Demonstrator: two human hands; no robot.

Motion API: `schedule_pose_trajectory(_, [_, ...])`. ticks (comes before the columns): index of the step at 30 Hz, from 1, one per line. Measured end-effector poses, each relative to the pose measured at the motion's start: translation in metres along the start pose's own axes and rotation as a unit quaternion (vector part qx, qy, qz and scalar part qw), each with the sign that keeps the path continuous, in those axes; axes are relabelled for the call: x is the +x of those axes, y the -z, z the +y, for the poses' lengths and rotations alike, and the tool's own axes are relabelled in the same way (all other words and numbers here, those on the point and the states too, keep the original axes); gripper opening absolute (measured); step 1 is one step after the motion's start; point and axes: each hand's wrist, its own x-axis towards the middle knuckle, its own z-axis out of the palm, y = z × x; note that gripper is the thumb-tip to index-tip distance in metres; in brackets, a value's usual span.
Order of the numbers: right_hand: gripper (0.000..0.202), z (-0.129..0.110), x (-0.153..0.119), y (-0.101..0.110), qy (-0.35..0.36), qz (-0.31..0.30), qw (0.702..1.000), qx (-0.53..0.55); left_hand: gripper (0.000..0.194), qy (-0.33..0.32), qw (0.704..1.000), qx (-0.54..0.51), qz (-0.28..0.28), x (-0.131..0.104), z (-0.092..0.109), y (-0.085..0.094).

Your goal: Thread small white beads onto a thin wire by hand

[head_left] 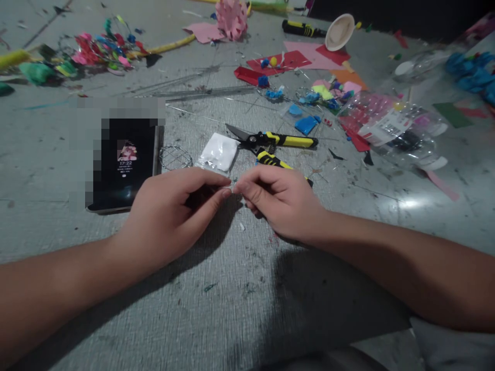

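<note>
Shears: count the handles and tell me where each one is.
2. The upper handle points right, in plain view; the lower handle is partly hidden by the right hand.

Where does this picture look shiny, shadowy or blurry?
Head view: glare whitens the gray surface at right; head view: dark shadows lie below the left hand and right arm; head view: the blue bundle at upper right looks blurry.

We counted one left hand, one right hand, one phone, one white packet, one pair of cutters, one pale cup, one separate black-and-yellow handle and at least two clear bottles.
</note>
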Motion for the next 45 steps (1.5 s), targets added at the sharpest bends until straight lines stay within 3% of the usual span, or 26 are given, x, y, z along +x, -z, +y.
schedule_pose_trajectory(6, [0.043, -0.004, 0.000, -0.002, -0.047, 0.032, 0.998, 0.040, 0.015, 0.031, 0.999, 0.028, -0.012, 0.000, 0.006, 0.003])
schedule_pose_trajectory(17, [0.040, -0.003, 0.000, -0.003, -0.042, 0.024, 0.999, 0.022, 0.018, 0.015, 1.000, 0.017, -0.017, -0.001, 0.004, 0.004])
schedule_pose_trajectory(20, [0.035, -0.002, 0.000, -0.002, -0.017, 0.018, 1.000, 0.003, 0.019, -0.002, 1.000, 0.022, -0.020, 0.000, 0.003, 0.004])
schedule_pose_trajectory(26, [0.007, 0.000, 0.001, -0.001, 0.034, 0.071, 0.995, -0.062, 0.012, -0.062, 0.997, 0.054, -0.016, 0.000, -0.004, -0.002])
schedule_pose_trajectory(33, [0.011, 0.001, -0.003, -0.005, 0.032, 0.074, 0.996, -0.034, 0.017, -0.056, 0.996, 0.066, 0.004, 0.000, -0.005, -0.003])
schedule_pose_trajectory(36, [0.017, -0.001, -0.004, -0.004, 0.084, 0.058, 0.990, -0.097, 0.014, -0.073, 0.995, 0.069, 0.021, 0.000, -0.001, 0.003])
schedule_pose_trajectory(39, [0.014, -0.005, -0.004, -0.002, 0.188, 0.041, 0.966, -0.173, 0.010, -0.106, 0.993, 0.038, 0.023, -0.003, 0.007, 0.007])
schedule_pose_trajectory(42, [0.009, -0.008, -0.005, 0.000, 0.261, 0.019, 0.941, -0.216, 0.008, -0.036, 0.996, -0.081, -0.009, -0.007, 0.015, 0.008])
schedule_pose_trajectory(45, [0.006, -0.008, -0.006, 0.000, 0.286, 0.007, 0.930, -0.230, 0.010, 0.084, 0.958, -0.263, -0.077, -0.007, 0.020, 0.005])
